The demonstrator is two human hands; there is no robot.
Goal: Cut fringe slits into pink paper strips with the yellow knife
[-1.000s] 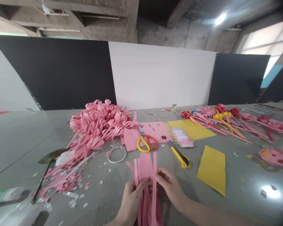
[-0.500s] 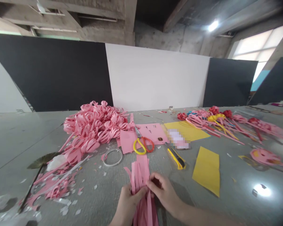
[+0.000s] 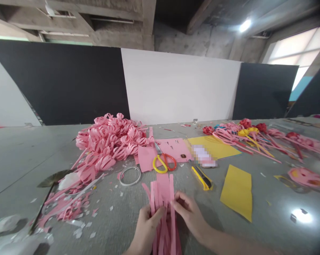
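Observation:
Long pink paper strips (image 3: 163, 230) lie in a bundle at the bottom centre. My left hand (image 3: 149, 225) is closed around the bundle's left side, its thumb across the strips. One separate pink strip (image 3: 172, 198) stands at the bundle's right, pinched between the fingers of my right hand (image 3: 186, 212). Just beyond the strips are scissors (image 3: 163, 163) with a yellow and a red handle, resting partly on a pink sheet (image 3: 175, 150).
A heap of looped pink paper (image 3: 109, 141) lies left, a wire ring (image 3: 130, 176) before it. To the right are a yellow cutter (image 3: 202, 178), a yellow sheet (image 3: 236, 193) and paper flowers (image 3: 247, 132). A bottle (image 3: 5, 224) lies far left.
My right hand has moved slightly right and up, drawing one strip apart from the bundle. My left hand still holds the rest. The view has shifted a little.

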